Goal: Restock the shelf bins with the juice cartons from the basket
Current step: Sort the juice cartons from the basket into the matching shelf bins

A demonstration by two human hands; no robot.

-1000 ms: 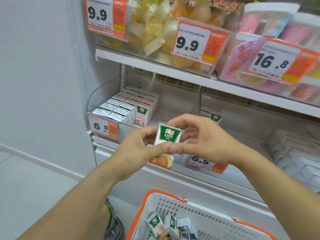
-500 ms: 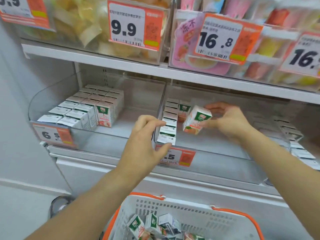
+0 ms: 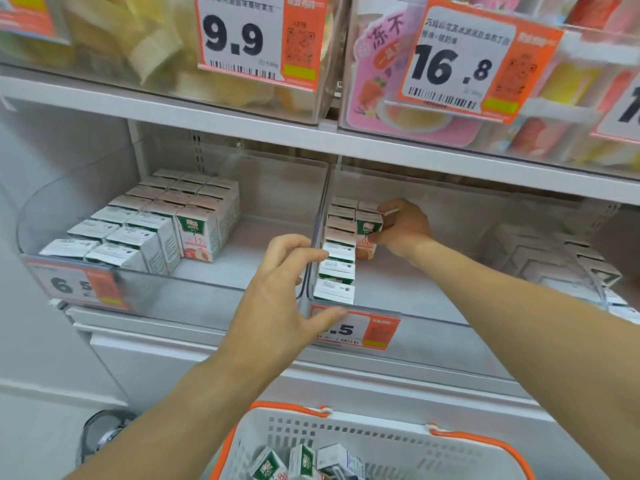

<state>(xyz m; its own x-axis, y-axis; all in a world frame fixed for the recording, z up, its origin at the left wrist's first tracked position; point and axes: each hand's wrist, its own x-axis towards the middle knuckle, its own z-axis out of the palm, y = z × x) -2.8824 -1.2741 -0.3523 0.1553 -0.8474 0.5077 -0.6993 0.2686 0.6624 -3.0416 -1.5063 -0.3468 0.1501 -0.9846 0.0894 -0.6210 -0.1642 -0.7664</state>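
Right hand grip: a juice carton (image 3: 369,227) is gripped by the right hand (image 3: 403,226), fingers curled over its top and far side, thumb low at its front.
Carton position: the carton is held upright in the middle bin (image 3: 450,315), just beside the column of cartons (image 3: 338,258) lined along the bin's left wall; whether it rests on the bin floor cannot be told.
Left hand grip: the clear divider (image 3: 317,237) between the two bins is gripped by the left hand (image 3: 280,299), fingers curled over its edge, thumb laid on the front price tag (image 3: 360,330).
Left bin: the left bin (image 3: 65,216) is stocked with rows of upright cartons (image 3: 152,223), green and white, with a price tag (image 3: 79,284) on its front.
Basket: a white basket (image 3: 377,441) with orange handles is seen below the shelf, with several loose cartons (image 3: 301,462) lying tilted inside.
Upper shelf: clear bins of packaged sweets are carried above, with tags reading 9.9 (image 3: 256,39) and 16.8 (image 3: 460,60).
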